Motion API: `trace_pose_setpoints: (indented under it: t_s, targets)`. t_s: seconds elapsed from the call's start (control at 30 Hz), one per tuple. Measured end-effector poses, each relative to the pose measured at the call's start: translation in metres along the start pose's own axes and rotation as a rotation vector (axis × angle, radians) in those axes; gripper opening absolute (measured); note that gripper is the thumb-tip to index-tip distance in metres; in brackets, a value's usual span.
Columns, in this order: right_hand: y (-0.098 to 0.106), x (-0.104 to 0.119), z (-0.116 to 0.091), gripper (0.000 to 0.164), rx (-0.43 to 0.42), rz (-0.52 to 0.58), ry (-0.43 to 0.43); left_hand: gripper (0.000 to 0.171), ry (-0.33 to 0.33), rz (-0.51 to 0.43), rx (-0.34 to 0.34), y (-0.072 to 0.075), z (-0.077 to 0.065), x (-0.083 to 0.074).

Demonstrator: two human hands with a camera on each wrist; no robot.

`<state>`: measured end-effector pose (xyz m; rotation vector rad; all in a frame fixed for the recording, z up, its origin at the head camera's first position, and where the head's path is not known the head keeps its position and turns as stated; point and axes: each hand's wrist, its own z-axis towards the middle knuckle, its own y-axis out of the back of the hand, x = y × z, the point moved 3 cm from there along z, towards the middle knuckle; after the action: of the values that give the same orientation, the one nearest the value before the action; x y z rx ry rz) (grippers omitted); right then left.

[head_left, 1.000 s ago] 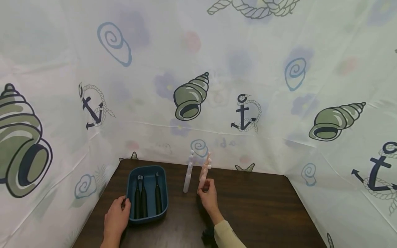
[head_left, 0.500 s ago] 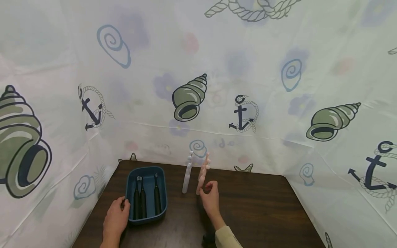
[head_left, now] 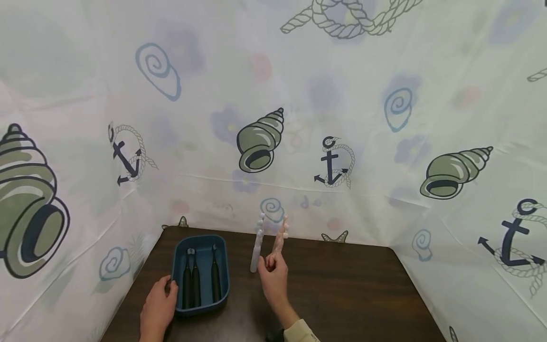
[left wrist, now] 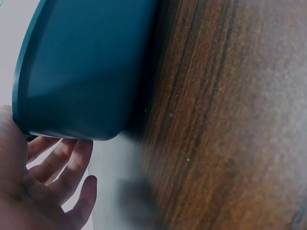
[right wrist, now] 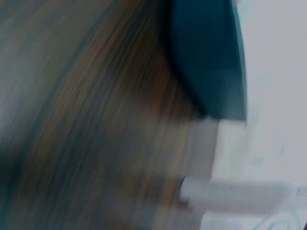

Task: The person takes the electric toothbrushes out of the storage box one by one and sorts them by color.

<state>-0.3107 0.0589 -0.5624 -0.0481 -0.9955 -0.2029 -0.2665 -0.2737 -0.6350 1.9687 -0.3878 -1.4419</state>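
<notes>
A blue rectangular container [head_left: 225, 280] stands at the left of the brown table, with 3 slim black-handled tools [head_left: 195, 285] with small metal tips lying in it. At its left wall my left hand [head_left: 158, 304] holds on, thumb by the rim and fingers outside, as the left wrist view shows. Right of the container stand a slim white stick [head_left: 257, 244], knobbly at the top, and a similar pink stick [head_left: 279, 237]. My right hand [head_left: 275, 280] is just in front of both, thumb and index finger parted close to the white stick's lower end. It overlaps the pink stick's base.
A patterned white cloth [head_left: 363, 104] with shells and anchors hangs behind the table [head_left: 350, 289] and along both sides. A small dark object [head_left: 274, 335] shows beside the right wrist. The right wrist view is blurred.
My right hand has let go of the pink stick's lower part and moved left towards the white stick. The left hand stays on the container; the head view has tilted slightly.
</notes>
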Motion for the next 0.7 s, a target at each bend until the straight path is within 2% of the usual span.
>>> trace_pose_setpoints:
  t_s: [0.17, 0.27, 0.37, 0.53, 0.7]
  targets:
    - [-0.036, 0.020, -0.007, 0.026, 0.216, -0.001, 0.081, 0.062, 0.012, -0.001, -0.008, -0.001, 0.001, 0.000]
    - [-0.056, 0.030, -0.009, 0.020, 0.354, -0.044, 0.030, 0.061, 0.015, -0.001, -0.010, -0.001, 0.001, -0.002]
    - [-0.073, 0.036, -0.009, 0.019, 0.451, -0.125, -0.049, 0.061, 0.012, -0.003, -0.007, -0.001, 0.000, -0.002]
    - [-0.095, 0.032, -0.012, 0.020, 0.566, -0.280, -0.159, 0.060, 0.011, -0.014, -0.013, 0.001, 0.000, -0.002]
    - [-0.114, 0.019, -0.019, 0.012, 0.661, -0.422, -0.197, 0.061, 0.012, -0.017, -0.011, -0.001, 0.000, 0.000]
